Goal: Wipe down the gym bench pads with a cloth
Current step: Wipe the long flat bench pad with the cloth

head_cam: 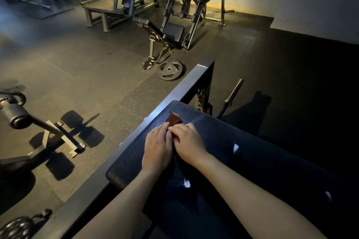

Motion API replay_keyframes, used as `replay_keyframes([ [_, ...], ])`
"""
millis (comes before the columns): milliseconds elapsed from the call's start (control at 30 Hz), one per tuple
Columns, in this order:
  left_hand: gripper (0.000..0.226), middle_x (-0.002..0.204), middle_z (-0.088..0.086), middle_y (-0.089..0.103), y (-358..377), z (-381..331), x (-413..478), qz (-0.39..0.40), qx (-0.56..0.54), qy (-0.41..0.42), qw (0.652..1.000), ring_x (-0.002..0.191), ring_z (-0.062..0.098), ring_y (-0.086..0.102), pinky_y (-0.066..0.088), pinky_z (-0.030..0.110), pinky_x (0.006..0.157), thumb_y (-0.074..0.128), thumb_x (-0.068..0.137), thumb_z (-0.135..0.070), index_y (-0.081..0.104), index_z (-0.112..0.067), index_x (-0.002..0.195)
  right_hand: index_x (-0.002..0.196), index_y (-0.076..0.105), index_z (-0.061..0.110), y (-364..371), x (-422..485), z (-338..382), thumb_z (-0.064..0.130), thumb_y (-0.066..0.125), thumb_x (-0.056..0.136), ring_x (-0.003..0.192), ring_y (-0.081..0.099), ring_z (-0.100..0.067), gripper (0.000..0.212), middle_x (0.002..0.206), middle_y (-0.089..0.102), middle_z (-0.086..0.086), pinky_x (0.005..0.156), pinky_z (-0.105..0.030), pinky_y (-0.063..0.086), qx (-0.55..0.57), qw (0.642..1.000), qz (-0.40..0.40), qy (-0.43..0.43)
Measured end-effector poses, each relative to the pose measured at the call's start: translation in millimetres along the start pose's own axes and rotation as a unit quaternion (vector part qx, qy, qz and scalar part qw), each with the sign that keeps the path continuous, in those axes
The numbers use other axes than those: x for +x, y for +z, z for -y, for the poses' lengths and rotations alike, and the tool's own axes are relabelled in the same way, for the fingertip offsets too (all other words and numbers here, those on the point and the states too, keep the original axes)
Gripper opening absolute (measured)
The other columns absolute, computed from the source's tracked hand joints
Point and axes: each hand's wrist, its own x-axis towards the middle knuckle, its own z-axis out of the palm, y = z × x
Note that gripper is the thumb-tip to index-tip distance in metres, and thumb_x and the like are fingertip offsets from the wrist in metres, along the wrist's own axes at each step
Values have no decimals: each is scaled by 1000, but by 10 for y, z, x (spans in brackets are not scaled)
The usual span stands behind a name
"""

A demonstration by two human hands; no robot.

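Spreading under everything is dark rubber gym floor [93, 68], speckled, w/ tile seams. A long dark bench pad [132, 153] runs diagonally from the lower right up toward centre, its rounded far end just short of a grey steel frame rail [174, 93] that follows the pad's left edge. Beyond, well apart from the bench, stands a plate-loaded machine [172, 31] w/ a black seat, and a weight plate [170, 69] lies flat on the floor nr its foot. Off the bench's far right corner a barbell [234, 91] lies on the floor, its end sleeve catching light. Another machine's roller and base [21, 116] sit at the left. Both forearms reach in from the bottom. L hand [157, 147] lies palm-down on the pad nr its left edge, fingers straight and together, tips touching the cloth's near edge. R hand [187, 141] is right beside it, touching, fingers bent down and clamped on the cloth. The cloth [173, 119], small, reddish-brown, folded, sits on the pad nr the far end, poking out past both sets of fingertips. A few small bright glints [236, 148] show on the pad's right side.
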Motion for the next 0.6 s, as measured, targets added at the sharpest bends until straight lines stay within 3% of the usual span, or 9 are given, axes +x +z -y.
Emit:
replay_keyframes([
  [100,47,145,-2,55,-44,-26,-3,-1,-26,-8,1000,136,10,42,27,36,119,34,106,-36,53,-17,144,134,61,24,-223,180,-92,20,54,98,119,56,-25,36,131,63,-2,103,-36,42,70,997,3,31],
  [200,41,146,-3,53,-54,-41,-9,3,-23,-15,1000,136,8,39,27,36,120,39,109,-29,52,-17,146,145,46,31,-420,364,-335,22,51,100,139,36,-28,46,148,43,-3,113,-47,27,-77,987,-46,137],
  [300,41,145,-2,54,-48,-41,-12,2,-24,-15,1000,136,8,39,28,38,119,38,109,-30,52,-17,145,143,48,33,-411,282,-399,30,47,99,143,30,-31,43,151,39,-4,112,-57,23,-114,989,-67,70],
  [433,40,146,-3,53,-57,-58,-8,2,-30,-16,999,136,7,40,27,37,120,40,108,-28,52,-17,145,137,56,36,-231,-26,-224,47,35,101,147,23,-24,43,150,47,8,118,-52,18,-155,985,58,-45],
  [600,40,146,-3,53,-58,-55,-5,5,-20,-12,1000,136,7,40,26,36,120,40,108,-28,52,-17,145,140,55,36,-341,31,-260,40,41,104,145,25,-17,39,149,49,18,113,-45,18,-129,989,64,-24],
])
